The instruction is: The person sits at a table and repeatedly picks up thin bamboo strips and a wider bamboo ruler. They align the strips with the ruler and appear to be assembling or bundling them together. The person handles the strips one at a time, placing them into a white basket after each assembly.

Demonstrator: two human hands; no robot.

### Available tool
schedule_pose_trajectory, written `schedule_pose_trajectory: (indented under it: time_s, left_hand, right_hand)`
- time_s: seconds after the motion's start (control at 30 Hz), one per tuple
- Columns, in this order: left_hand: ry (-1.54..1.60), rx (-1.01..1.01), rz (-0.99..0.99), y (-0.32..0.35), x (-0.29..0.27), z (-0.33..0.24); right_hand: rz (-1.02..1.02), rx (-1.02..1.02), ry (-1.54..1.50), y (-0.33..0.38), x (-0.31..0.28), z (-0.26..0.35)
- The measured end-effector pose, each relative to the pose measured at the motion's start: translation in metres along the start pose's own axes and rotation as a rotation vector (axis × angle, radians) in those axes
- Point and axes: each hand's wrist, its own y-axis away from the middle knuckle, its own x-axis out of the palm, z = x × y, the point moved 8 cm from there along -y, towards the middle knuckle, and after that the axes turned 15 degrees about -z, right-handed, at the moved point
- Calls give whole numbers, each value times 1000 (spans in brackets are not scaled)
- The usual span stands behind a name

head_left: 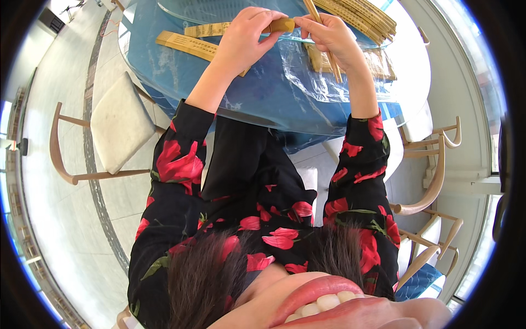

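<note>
Her left hand pinches a paper-sleeved chopstick pack while her right hand grips bare chopsticks over the table, probably unwrapping; pulling free seems next.

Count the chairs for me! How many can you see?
3, maybe more. One cushioned chair stands left of the blue table. One wooden chair is on the right, another below it. Others may be hidden.
</note>
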Motion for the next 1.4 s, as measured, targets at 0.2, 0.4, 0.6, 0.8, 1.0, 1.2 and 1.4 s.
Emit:
schedule_pose_trajectory:
  time_s: [0.2,0.4,0.6,0.8,1.0,1.2,1.4]
  left_hand:
    - [14,-16,70,2,3,-3]
    - [-88,127,25,-8,-1,-19]
    - [-275,151,125,2,5,-8]
    - [-368,180,107,8,11,-6]
    - [-371,159,104,7,10,-5]
    - [-334,220,93,0,6,-16]
    - [-298,246,70,-5,3,-28]
  right_hand:
    - [63,75,-34,-1,7,-12]
    - [27,82,2,-3,6,-18]
    - [103,119,-65,-2,14,-22]
    - [188,204,-211,4,21,-20]
    - [346,231,-320,6,28,-16]
    - [283,239,-365,5,24,-18]
    - [312,222,-326,9,26,-15]
